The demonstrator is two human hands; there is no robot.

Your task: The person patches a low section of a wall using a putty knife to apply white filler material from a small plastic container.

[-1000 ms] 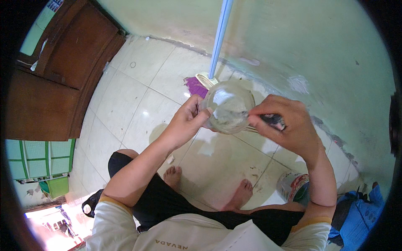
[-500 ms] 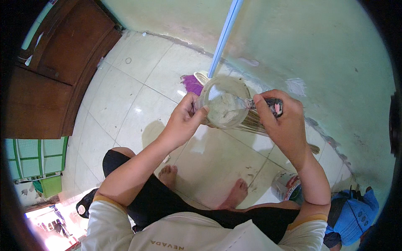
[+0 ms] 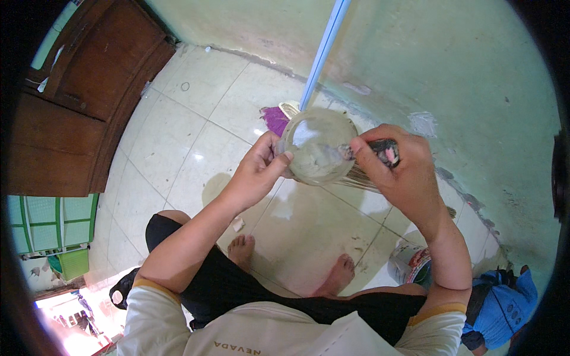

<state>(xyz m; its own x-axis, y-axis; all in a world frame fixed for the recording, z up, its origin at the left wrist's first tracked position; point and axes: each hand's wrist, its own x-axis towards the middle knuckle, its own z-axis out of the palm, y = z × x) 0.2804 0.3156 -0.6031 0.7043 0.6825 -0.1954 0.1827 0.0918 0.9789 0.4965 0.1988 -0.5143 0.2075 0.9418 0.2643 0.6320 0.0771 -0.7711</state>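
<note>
A translucent round container (image 3: 314, 127) with pale, paste-like contents is in front of me at chest level. My left hand (image 3: 258, 169) is closed on its left side, thumb at the rim. My right hand (image 3: 398, 175) grips the dark, mottled handle of a tool (image 3: 389, 153) with a pink patch, thumb along it. The tool's other end is inside the container and blurred, so I cannot make out its shape.
A blue pole (image 3: 323, 47) with a purple broom head (image 3: 275, 121) and a straw broom (image 3: 362, 180) are beyond my hands. A painted bucket (image 3: 407, 264) stands right, near blue fabric (image 3: 499, 302). Brown furniture (image 3: 71, 136) is left, a green wall (image 3: 445, 59) behind.
Since a second ago, my hands and the container have moved slightly up and left. The tool's inner end has shifted within the container and its handle has changed angle.
</note>
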